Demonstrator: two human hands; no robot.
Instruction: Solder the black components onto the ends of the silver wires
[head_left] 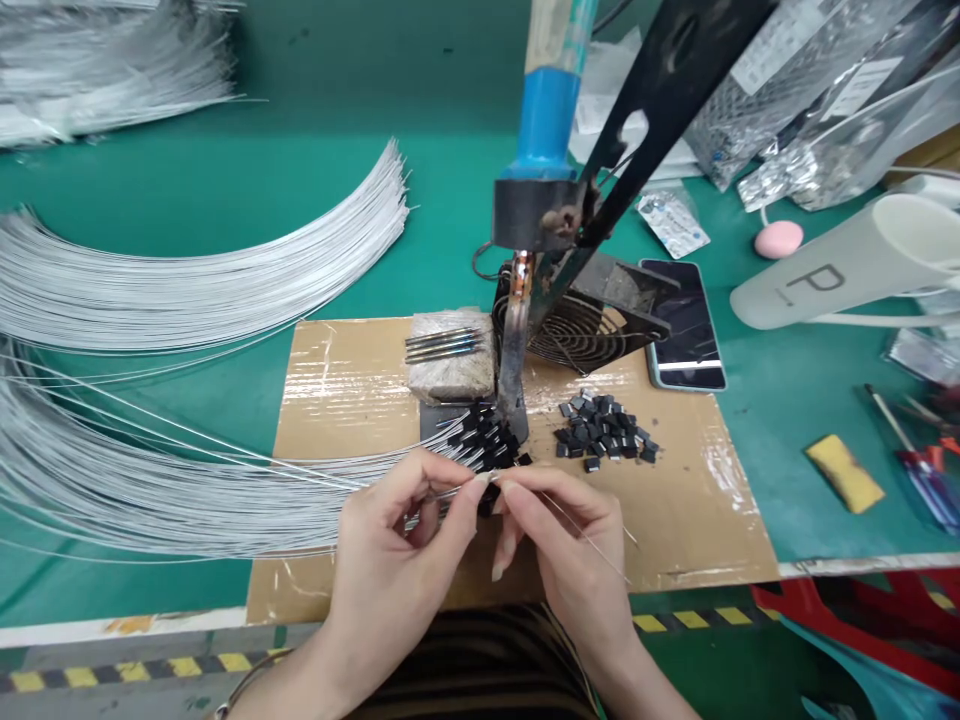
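Observation:
My left hand point(409, 550) pinches a thin white wire between thumb and forefinger, just in front of a bundle of white wires point(300, 500). Fingertip to fingertip with it, my right hand point(574, 540) is closed on thin wire leads point(589, 535), whose loose ends stick out past the hand to the lower right. What lies between the fingertips is too small to make out. Small black pieces point(487, 435) cluster at the bundle's right end, behind my fingers. Over them a soldering iron point(544, 130) points downward in a black clamp arm point(645, 130).
Cardboard point(697, 510) lies under the work. A pile of small black parts point(604, 430) is at right. Behind stand a block point(450, 375) bearing several thin rods and a fan point(585, 325). A phone point(684, 330), cup point(832, 270) and yellow sponge point(845, 473) lie farther right; another wire bundle point(225, 290) left.

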